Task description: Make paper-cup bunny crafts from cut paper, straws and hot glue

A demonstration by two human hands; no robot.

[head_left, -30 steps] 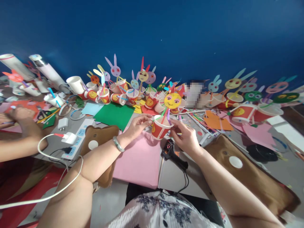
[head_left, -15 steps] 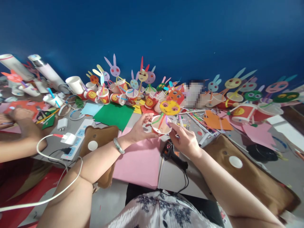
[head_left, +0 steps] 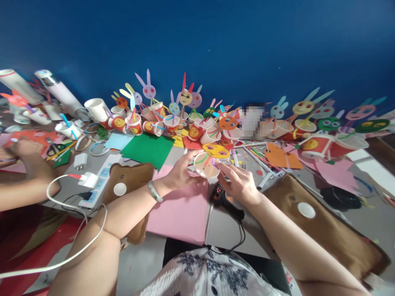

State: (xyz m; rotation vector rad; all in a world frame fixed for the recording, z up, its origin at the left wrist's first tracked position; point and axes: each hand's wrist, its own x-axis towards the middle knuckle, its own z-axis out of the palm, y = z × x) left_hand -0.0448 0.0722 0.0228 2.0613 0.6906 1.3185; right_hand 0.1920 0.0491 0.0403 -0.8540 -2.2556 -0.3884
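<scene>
A paper cup is tilted with its open mouth toward me, above the pink sheet. My left hand is wrapped round the cup's left side. Green, red and purple strips rise from inside it to a yellow paper face with drawn eyes and red ears. At the cup's right rim, my right hand has its fingertips closed on the purple strip. A black glue gun lies on the table just below my right hand.
Paper-cup figures line the blue wall. A brown pouch and power strip lie left, another brown pouch right. A white cable crosses my left arm. Another person's arm is at far left.
The cup has tipped further toward me and shifted slightly left and down. Its yellow face has leaned lower, uncovering a cup behind. Both hands have kept their hold.
</scene>
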